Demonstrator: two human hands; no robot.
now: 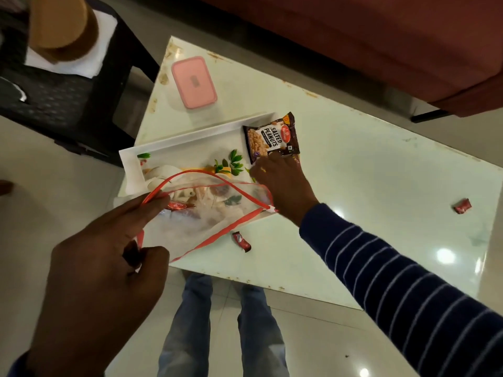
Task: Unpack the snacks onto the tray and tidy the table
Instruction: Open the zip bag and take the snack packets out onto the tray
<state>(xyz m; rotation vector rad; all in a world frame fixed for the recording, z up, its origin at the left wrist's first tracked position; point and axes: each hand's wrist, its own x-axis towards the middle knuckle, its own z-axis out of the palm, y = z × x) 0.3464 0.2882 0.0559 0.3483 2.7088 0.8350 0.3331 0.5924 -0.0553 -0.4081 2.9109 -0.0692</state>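
Glass table (353,186) carries the tray (190,136). Right hand (280,180) sets the peanut packet (270,138) on its end, apparently pinching it. Left hand (109,257) grips the zip pouch (206,210). Next: release, reach inside.

A pink rectangular plastic lidded box (194,82) is seen near the far left corner of the surface. A black perforated plastic chair (68,85) is placed on the pale tiled floor (68,202) beside that corner, and a reddish-brown sofa (381,42) is set beyond the far edge.
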